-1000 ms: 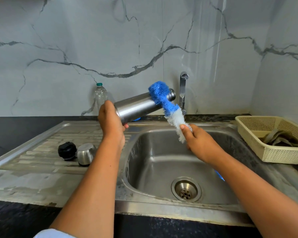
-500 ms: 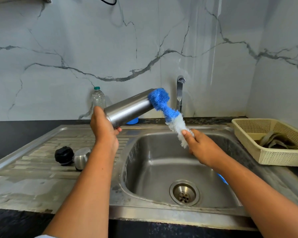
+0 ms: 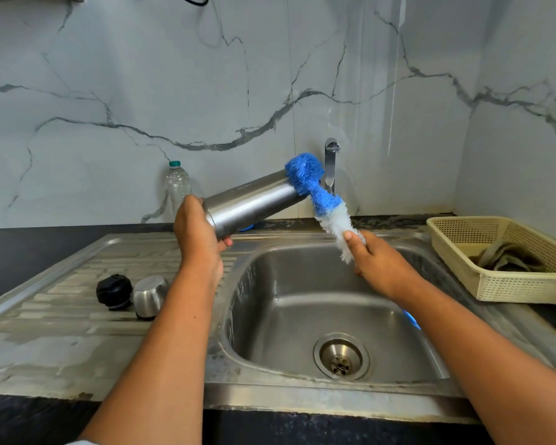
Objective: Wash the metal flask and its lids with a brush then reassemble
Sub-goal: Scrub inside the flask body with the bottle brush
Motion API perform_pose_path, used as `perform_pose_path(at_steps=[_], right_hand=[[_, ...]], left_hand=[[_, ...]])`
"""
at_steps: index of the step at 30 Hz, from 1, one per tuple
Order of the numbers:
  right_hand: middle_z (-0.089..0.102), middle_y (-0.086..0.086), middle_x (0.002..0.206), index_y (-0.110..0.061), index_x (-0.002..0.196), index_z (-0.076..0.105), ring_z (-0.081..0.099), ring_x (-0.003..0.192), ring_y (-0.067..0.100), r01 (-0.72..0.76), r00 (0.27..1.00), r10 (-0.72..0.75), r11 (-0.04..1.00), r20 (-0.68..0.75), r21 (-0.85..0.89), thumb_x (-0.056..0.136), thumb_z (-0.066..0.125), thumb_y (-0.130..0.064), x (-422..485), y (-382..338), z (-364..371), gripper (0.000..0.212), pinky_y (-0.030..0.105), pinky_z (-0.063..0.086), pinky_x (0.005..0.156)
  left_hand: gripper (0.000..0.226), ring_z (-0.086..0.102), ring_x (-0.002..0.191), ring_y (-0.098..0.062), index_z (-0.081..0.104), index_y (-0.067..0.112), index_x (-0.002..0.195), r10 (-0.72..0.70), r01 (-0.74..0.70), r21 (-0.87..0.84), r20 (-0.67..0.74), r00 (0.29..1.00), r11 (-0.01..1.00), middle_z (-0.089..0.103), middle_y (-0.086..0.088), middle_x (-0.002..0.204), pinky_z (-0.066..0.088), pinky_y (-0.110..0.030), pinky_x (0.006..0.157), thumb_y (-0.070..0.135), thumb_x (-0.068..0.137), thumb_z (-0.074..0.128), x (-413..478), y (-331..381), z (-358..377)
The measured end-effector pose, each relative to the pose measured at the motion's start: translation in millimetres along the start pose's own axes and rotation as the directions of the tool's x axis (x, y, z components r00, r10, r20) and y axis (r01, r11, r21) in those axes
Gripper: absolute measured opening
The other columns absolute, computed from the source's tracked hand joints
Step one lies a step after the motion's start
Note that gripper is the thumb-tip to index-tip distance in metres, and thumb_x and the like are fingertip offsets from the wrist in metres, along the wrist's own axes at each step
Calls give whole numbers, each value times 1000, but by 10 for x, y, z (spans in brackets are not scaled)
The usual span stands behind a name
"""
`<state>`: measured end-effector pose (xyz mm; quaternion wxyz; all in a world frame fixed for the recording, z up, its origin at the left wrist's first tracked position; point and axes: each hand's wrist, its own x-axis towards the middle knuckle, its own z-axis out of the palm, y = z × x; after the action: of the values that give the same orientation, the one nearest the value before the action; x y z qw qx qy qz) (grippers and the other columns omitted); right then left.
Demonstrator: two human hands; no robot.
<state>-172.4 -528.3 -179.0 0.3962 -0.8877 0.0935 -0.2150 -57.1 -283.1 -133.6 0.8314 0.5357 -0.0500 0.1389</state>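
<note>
My left hand [image 3: 197, 234] grips the base of the metal flask [image 3: 251, 202], held tilted above the sink's left rim with its mouth pointing up and right. My right hand [image 3: 377, 263] holds the blue and white bottle brush [image 3: 323, 203] by its lower white part. The brush's blue head covers the flask's mouth, which is hidden. On the drainboard [image 3: 61, 332] to the left stand a black inner lid [image 3: 114, 291] and a steel cup lid [image 3: 150, 295], side by side.
The steel sink basin [image 3: 302, 316] with its drain [image 3: 341, 356] lies below my hands. A tap [image 3: 330, 163] rises behind the brush. A plastic water bottle [image 3: 177, 184] stands at the wall. A cream basket [image 3: 501, 261] holding a cloth sits at the right.
The flask and brush have shifted slightly; the brush's blue head has moved along the neck to sit over the mouth end. Both lids have stayed put.
</note>
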Motion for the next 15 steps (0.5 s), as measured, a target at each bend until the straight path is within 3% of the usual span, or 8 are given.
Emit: perform_pose_path(at_steps=[5, 9, 15], right_hand=[[56, -9, 71, -29, 106, 57, 51, 57, 7, 1, 998, -10, 991, 69, 132, 104, 36, -58, -16, 87, 28, 36, 26, 40, 55], [60, -5, 79, -27, 108, 57, 56, 66, 11, 16, 1000, -17, 994, 14, 105, 105, 34, -58, 46, 80, -11, 39, 29, 46, 67], [55, -10, 69, -30, 98, 55, 50, 56, 5, 25, 998, -31, 993, 51, 118, 105, 36, -55, 18, 135, -22, 32, 22, 39, 58]], left_hand=[[22, 63, 72, -17, 56, 24, 94, -41, 38, -56, -55, 998, 998, 65, -2, 88, 40, -20, 48, 40, 98, 42, 22, 60, -64], [24, 61, 70, -16, 57, 23, 102, -21, 20, 10, 13, 1000, 1000, 64, -3, 90, 41, -20, 49, 40, 97, 42, 6, 8, -12], [26, 61, 72, -19, 57, 22, 100, -47, 48, -40, 13, 999, 998, 63, -5, 90, 39, -19, 46, 44, 95, 43, 69, 46, -104]])
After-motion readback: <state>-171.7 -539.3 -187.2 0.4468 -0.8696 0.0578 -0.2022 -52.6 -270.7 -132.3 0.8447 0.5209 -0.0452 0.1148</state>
